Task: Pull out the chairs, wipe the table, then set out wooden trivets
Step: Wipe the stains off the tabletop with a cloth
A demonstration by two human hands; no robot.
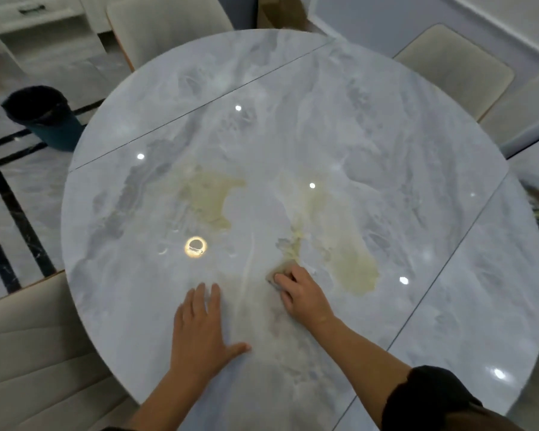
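Presently we find the wiping step in hand. The round, glossy, grey-marbled table (324,119) fills the view, with one seam across its far left part and another across its right.

Cream upholstered chairs stand round it: one near left (28,353), one far (165,23), one far right (455,63). We cannot tell whether each is fully pulled out. A dark teal waste bin (41,116) stands on the floor, far left.

Two yellowish smeared patches lie on the tabletop, one left of centre (209,200) and one right of centre (355,269).

The left hand (203,331) rests flat on the near tabletop, fingers straight and spread, holding nothing. The right hand (302,293), just right of it, curls its fingers over a small beige wiping cloth (279,270), which it presses to the surface at the near end of the right patch.

No wooden trivets are in view. We judge the next move calls for firm strokes of the cloth through both patches, braced by the flat hand.
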